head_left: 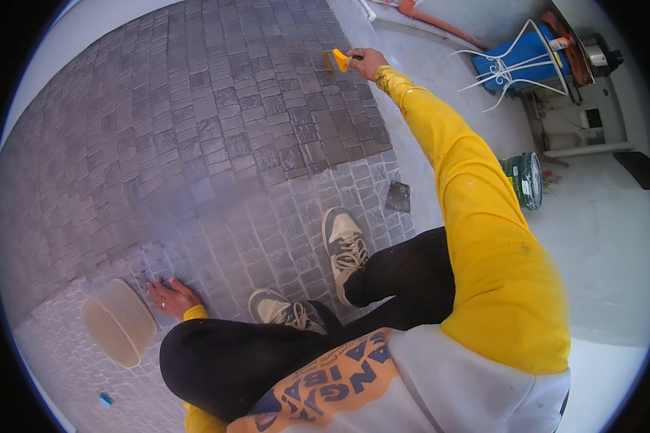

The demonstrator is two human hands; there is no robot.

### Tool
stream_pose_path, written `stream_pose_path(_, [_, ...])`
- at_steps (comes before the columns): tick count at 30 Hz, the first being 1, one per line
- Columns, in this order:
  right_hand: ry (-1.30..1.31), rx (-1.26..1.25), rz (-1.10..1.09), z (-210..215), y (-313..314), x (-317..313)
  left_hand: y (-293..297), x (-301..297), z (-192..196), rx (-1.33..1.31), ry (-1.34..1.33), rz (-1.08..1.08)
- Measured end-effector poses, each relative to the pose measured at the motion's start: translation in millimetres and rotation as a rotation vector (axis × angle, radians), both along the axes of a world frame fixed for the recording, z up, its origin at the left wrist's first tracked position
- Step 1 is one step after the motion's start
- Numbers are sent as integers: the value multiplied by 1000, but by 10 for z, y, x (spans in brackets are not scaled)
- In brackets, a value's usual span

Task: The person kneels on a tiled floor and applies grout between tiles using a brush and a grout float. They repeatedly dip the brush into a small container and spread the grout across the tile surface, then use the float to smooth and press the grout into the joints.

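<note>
At the far right of the stone-patterned floor, my right hand (pixel 369 63) is closed round the dark handle of a paintbrush (pixel 341 60) with a yellow body. Its bristle end is against or just above the dark paving blocks (pixel 267 86). My left hand (pixel 172 297) rests low on the paler blocks (pixel 253 224) with its fingers spread, beside my bent knee, holding nothing. Just left of it stands a translucent beige plastic tub (pixel 139 308); what it contains is hard to make out. My two shoes are planted on the paler blocks between my hands.
A loose dark tile (pixel 398 196) lies near the paving's right edge. A green bucket (pixel 529 180) sits behind my right arm. Farther right are a white metal-framed piece of furniture (pixel 509 71), a blue container (pixel 495 68) and an orange pipe (pixel 448 27). A small blue brush (pixel 105 400) lies lower left.
</note>
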State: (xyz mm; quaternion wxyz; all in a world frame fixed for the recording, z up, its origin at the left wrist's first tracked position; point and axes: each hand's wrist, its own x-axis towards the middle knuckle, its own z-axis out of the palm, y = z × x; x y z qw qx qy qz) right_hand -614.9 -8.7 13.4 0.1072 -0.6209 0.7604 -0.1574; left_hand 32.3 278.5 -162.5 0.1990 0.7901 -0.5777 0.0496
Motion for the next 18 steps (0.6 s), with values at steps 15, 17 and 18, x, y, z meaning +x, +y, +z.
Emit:
stream_pose_path(15, [-7, 98, -246, 46, 161, -272, 8, -5, 63, 33, 68, 6])
stream_pose_path(17, [106, 77, -339, 12, 24, -268, 1, 2, 62, 64, 50, 28])
stream_pose_path(18, [161, 246, -282, 20, -39, -327, -9, 4, 56, 82, 52, 39])
